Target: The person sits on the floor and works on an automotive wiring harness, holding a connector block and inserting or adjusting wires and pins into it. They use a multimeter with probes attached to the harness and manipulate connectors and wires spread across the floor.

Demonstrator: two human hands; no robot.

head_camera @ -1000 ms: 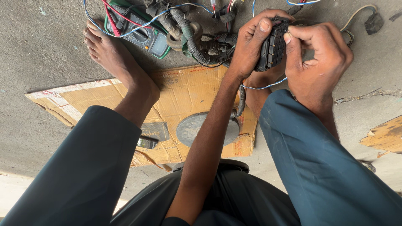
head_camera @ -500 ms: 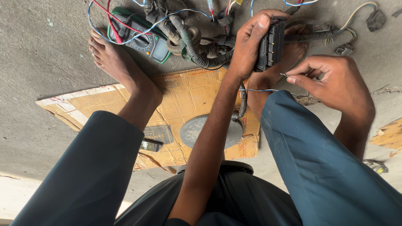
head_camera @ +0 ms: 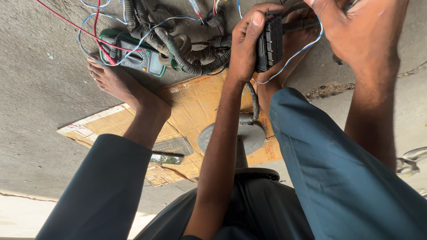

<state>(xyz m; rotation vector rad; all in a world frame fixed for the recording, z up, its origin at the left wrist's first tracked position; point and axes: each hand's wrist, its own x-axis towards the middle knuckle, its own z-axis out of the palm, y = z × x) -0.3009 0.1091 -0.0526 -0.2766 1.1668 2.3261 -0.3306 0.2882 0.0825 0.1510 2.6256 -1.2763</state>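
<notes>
In the head view, the person sits on the concrete floor (head_camera: 40, 89) with both knees up, and the work is held in the air between them. The left hand (head_camera: 249, 42) is wrapped around a black multi-pin connector block (head_camera: 269, 42), thumb along its near edge and fingers behind it, so that the face with the pin slots is turned toward the right hand (head_camera: 356, 31). Held this way the block looks steadied for fine work on its pins. The right hand sits just right of the block at the far edge of the scene; its fingers curl inward, and a thin blue wire (head_camera: 293, 55) loops from under it down past the block (whether the fingertips pinch the wire is hidden, so I cannot tell its grip).

To the far left, a green-cased multimeter (head_camera: 142, 60) lies on the floor, just beyond the bare left foot (head_camera: 120, 86), with red and blue leads trailing over it. A ribbed black wiring harness (head_camera: 187, 58) is bundled beside it, within easy reach. A flattened piece of cardboard (head_camera: 200, 102) lies under the legs, probably as a seat pad, with 1 grey round disc (head_camera: 247, 138) resting on it.
</notes>
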